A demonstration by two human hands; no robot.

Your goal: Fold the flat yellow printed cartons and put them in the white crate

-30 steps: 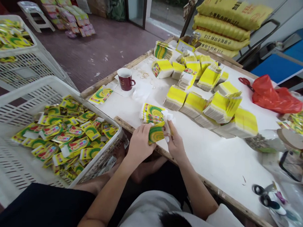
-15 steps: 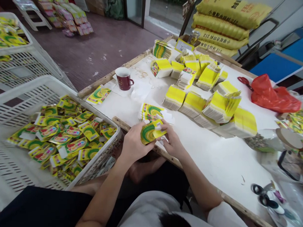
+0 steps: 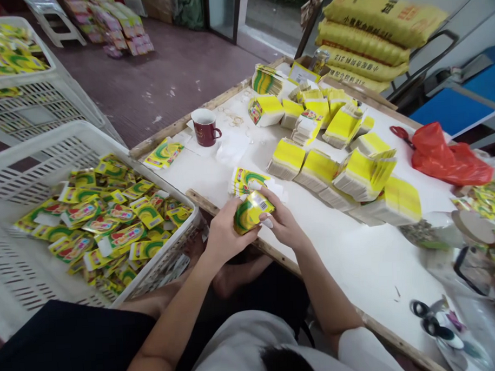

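Note:
Over the near table edge, my left hand (image 3: 224, 236) grips a small yellow and green card packet (image 3: 248, 213) by its left side. My right hand (image 3: 286, 222) closes on the packet's right end, where a barcode shows. Just beyond my fingers lies a small pile of similar printed cards (image 3: 247, 181) on the white tabletop (image 3: 331, 258). To my left, a white plastic crate (image 3: 55, 143) holds many loose packets (image 3: 121, 236) of the same kind.
A maroon mug (image 3: 205, 130) and more printed cards (image 3: 164, 153) are at the table's left. Bundled yellow card stacks (image 3: 318, 169) fill the far middle. A red plastic bag (image 3: 445, 154) and scissors (image 3: 428, 314) lie to the right. Yellow sacks (image 3: 364, 46) are piled behind.
The packet's right end, with a flap standing out before, now looks folded flat, and its barcode shows. Both hands have stayed in nearly the same place.

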